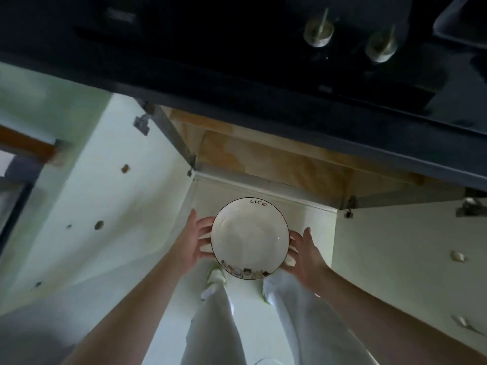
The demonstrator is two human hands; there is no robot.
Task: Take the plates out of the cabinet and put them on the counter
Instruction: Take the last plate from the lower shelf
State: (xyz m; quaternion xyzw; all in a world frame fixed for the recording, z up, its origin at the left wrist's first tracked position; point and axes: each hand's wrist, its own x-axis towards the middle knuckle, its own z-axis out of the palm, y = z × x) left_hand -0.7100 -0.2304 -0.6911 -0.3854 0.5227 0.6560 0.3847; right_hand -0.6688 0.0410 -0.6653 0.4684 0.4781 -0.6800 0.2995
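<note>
A white plate (249, 237) with a thin dark rim, the word "life" at its far edge and small pictures along its near edge, is held level in front of the open cabinet (276, 164). My left hand (193, 239) grips its left edge, fingers curled under it. My right hand (303, 252) grips its right edge in the same way. The dark counter (237, 61) runs across the top of the view, above the cabinet opening. The cabinet's inside is mostly hidden by the counter edge and the plate.
Both cabinet doors stand open: the left door (110, 206) and the right door (408, 259). Two round knobs (319, 32) sit on the dark counter top, and a dark tray-like edge (461, 19) shows at the far right. My legs and feet are below the plate.
</note>
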